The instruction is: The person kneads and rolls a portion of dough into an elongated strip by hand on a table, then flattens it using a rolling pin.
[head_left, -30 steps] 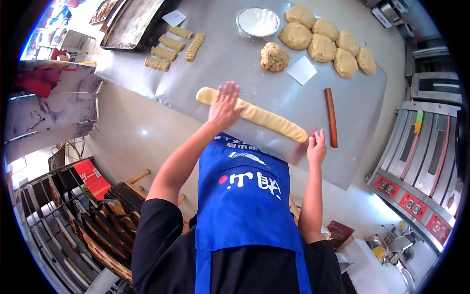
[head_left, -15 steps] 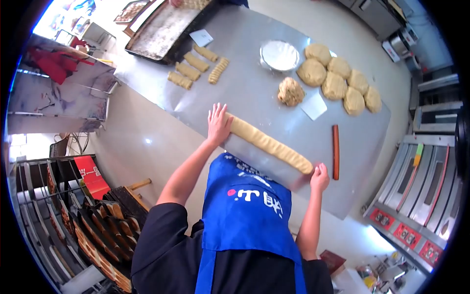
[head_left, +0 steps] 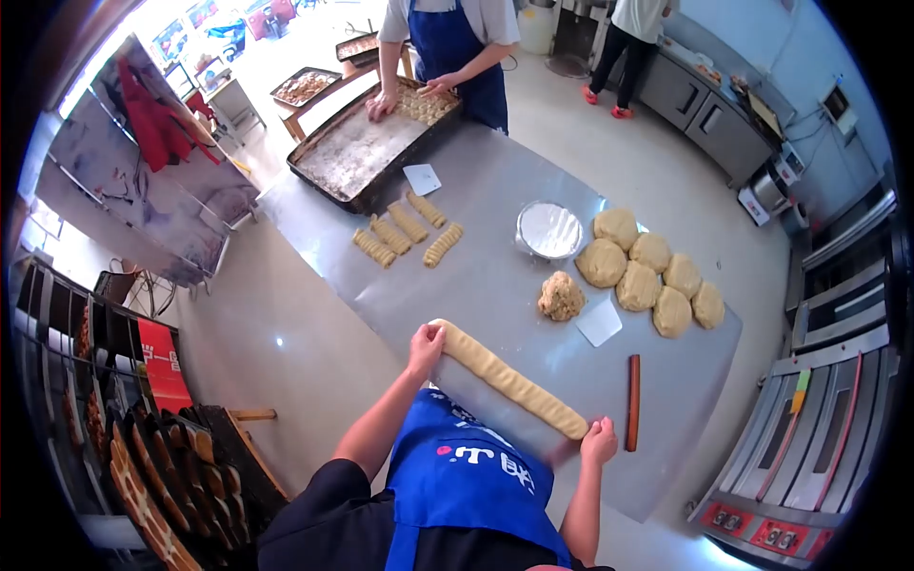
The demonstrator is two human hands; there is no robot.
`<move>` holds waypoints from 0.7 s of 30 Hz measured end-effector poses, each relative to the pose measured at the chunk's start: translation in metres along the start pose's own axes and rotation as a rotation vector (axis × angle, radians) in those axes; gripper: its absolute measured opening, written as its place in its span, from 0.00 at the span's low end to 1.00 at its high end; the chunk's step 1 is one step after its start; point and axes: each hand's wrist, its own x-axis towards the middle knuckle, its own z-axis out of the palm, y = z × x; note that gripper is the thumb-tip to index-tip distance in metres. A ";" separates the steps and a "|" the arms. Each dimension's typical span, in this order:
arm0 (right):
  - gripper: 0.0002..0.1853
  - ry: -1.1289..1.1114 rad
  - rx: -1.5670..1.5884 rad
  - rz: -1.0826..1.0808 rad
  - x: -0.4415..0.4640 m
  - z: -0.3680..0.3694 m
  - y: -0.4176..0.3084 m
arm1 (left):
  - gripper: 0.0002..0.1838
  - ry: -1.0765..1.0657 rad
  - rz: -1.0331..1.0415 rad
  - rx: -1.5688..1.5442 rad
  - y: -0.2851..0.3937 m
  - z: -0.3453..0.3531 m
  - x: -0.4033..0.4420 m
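Note:
A long roll of dough [head_left: 514,381], pale yellow with shallow dents along its top, lies slantwise on the metal table near its front edge. At its left end my left hand [head_left: 427,349] has its fingers curled and closed on the dough. My right hand [head_left: 600,443] is closed at the opposite end, fingertips pinched against the dough. A brown rolling pin [head_left: 633,403] lies to the right of my right hand. Beyond the roll sit a rough lump of dough [head_left: 561,296] and a white scraper [head_left: 599,322].
Several dough balls [head_left: 637,285] are grouped at the right, by a bowl of white powder [head_left: 549,230]. Short ridged dough pieces [head_left: 407,221] and another scraper [head_left: 422,178] lie at the left. A co-worker's hands [head_left: 383,105] are over a large baking tray [head_left: 357,200]. Another person stands farther back.
My left hand, spread flat before, has curled its fingers round the roll's left end. The view has tilted up, bringing the co-worker and the other person into sight.

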 end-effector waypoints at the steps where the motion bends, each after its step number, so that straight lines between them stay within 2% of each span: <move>1: 0.14 -0.003 0.020 -0.025 0.001 -0.001 0.002 | 0.16 0.049 -0.018 0.026 0.000 0.001 0.000; 2: 0.14 -0.004 0.041 -0.048 0.005 -0.002 0.001 | 0.16 0.095 -0.035 0.051 0.008 0.004 -0.001; 3: 0.14 0.005 0.043 -0.051 0.009 -0.003 0.000 | 0.15 0.114 0.060 0.133 0.015 0.005 -0.003; 4: 0.14 0.012 0.059 -0.045 0.008 -0.004 0.002 | 0.15 0.113 0.059 0.129 0.020 0.006 -0.006; 6: 0.13 0.014 0.072 -0.044 0.005 -0.007 0.004 | 0.14 0.184 0.300 0.270 0.022 0.003 -0.010; 16: 0.11 0.021 0.141 -0.092 0.006 -0.008 0.010 | 0.13 0.175 0.318 0.316 0.029 0.004 -0.015; 18: 0.11 0.020 0.158 -0.088 0.006 -0.007 0.011 | 0.14 0.141 0.397 0.517 0.023 0.002 -0.014; 21: 0.11 0.019 0.133 -0.080 0.007 -0.010 0.010 | 0.18 0.160 0.490 0.562 0.020 0.004 -0.014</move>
